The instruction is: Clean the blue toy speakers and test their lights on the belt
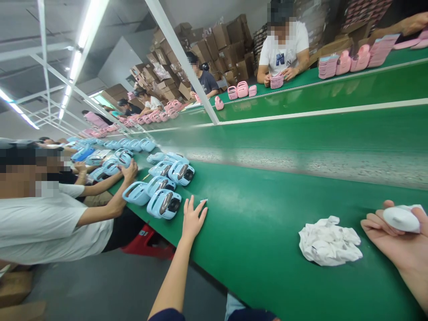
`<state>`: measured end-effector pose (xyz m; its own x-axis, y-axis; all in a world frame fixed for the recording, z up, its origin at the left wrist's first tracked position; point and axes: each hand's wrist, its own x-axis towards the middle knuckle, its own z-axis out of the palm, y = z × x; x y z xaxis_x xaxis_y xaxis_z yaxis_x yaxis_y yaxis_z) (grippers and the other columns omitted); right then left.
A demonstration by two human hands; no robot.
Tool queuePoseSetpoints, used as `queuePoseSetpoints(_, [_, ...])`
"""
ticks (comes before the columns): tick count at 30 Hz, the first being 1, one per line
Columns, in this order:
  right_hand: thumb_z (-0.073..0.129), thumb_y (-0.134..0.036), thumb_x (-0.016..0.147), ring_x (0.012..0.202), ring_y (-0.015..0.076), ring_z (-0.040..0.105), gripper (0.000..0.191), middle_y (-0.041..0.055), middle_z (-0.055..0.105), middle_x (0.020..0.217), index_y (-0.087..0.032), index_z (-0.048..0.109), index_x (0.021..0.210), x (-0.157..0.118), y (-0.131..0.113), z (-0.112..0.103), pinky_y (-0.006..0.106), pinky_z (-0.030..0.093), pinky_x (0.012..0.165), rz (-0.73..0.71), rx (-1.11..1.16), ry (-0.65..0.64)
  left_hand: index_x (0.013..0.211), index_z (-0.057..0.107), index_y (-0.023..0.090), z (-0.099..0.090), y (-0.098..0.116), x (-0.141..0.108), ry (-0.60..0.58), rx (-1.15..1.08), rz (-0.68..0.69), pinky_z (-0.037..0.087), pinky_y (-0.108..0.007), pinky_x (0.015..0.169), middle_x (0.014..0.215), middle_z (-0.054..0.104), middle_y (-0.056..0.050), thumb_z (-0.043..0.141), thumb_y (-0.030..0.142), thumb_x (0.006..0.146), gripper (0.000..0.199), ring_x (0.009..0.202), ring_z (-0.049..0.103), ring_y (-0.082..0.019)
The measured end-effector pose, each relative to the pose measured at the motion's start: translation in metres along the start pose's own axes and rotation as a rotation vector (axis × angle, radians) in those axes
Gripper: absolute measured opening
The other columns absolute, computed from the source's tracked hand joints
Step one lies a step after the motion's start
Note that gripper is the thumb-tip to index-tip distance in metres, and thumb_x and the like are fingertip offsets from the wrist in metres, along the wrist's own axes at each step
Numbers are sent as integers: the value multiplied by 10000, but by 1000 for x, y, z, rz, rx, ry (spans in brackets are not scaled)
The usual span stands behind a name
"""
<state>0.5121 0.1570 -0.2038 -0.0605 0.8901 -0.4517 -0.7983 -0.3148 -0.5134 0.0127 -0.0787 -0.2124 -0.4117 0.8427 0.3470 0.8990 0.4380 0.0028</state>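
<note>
Right hand (pixel 384 232) grasping white wad (pixel 401 219), left hand (pixel 191 223) spread

Crumpled white cloth (pixel 329 243) beside right hand. Left fingers loose by small pale sliver (pixel 203 200), contact unclear; light fingertip touch suits it, clear of blue camera-shaped housings (pixel 163 204) just beyond.

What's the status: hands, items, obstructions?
Left hand open, empty, beside blue devices. Right hand holding white wad. Crumpled white cloth on green table between hands.
</note>
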Motion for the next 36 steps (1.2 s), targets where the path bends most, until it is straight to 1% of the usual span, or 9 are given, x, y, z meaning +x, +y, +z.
queuePoseSetpoints(3, [539, -193, 745, 529, 88, 174, 164, -46, 274, 638, -91, 569, 869, 1, 0, -2, 235, 303, 451, 11, 21, -44, 1282, 579, 272, 1, -2, 1, -56, -8, 12, 287, -564, 1085, 1523, 276, -114, 435, 357, 924, 395, 1403, 186, -395])
queuePoseSetpoints(7, [534, -195, 741, 525, 89, 182, 177, -49, 270, 631, -89, 567, 879, 3, -1, -4, 235, 303, 450, 12, 25, -45, 1321, 536, 290, 3, -3, 3, -116, -18, -1, 290, -567, 1081, 1515, 296, -117, 410, 362, 933, 414, 1401, 195, -394])
queuePoseSetpoints(10, [512, -181, 754, 520, 90, 186, 158, -46, 275, 627, -89, 563, 872, 2, -1, -3, 235, 307, 449, 16, 25, -36, 1306, 553, 289, 3, -4, 3, -100, -21, 2, 291, -558, 1084, 1497, 326, -117, 412, 363, 932, 406, 1400, 202, -384])
queuePoseSetpoints(16, [512, -185, 763, 519, 89, 187, 157, -40, 291, 634, -89, 560, 877, 3, -1, -4, 239, 313, 447, 17, 23, -40, 1266, 596, 251, 1, -2, 2, -68, -12, 12, 315, -550, 1073, 1450, 378, -142, 406, 381, 932, 405, 1382, 235, -382])
queuePoseSetpoints(24, [531, -182, 745, 525, 89, 181, 159, -46, 283, 635, -97, 551, 878, 2, -1, -4, 235, 309, 450, 28, 27, -60, 1223, 627, 240, 0, -1, 2, -32, -31, 18, 318, -534, 1082, 1414, 426, -133, 434, 370, 921, 381, 1380, 252, -363])
queuePoseSetpoints(30, [558, -177, 723, 530, 87, 186, 184, -45, 272, 659, -96, 557, 888, 2, -1, -5, 240, 304, 467, 16, 14, -70, 1177, 648, 239, 0, 0, 2, -17, -39, -1, 337, -533, 1077, 1395, 461, -118, 446, 364, 915, 354, 1375, 277, -343])
queuePoseSetpoints(33, [563, -181, 717, 532, 87, 184, 191, -46, 267, 657, -92, 559, 886, 2, -1, -5, 241, 299, 468, 9, 11, -69, 1165, 655, 220, -1, 1, 1, -9, -36, -5, 337, -525, 1080, 1408, 449, -130, 440, 362, 917, 358, 1375, 280, -347])
queuePoseSetpoints(36, [559, -190, 725, 534, 87, 182, 189, -47, 267, 652, -88, 558, 885, 2, 0, -5, 237, 299, 469, 11, 18, -64, 1230, 615, 218, -1, 2, 1, -10, -29, -23, 337, -545, 1070, 1452, 397, -142, 442, 381, 916, 394, 1384, 256, -364])
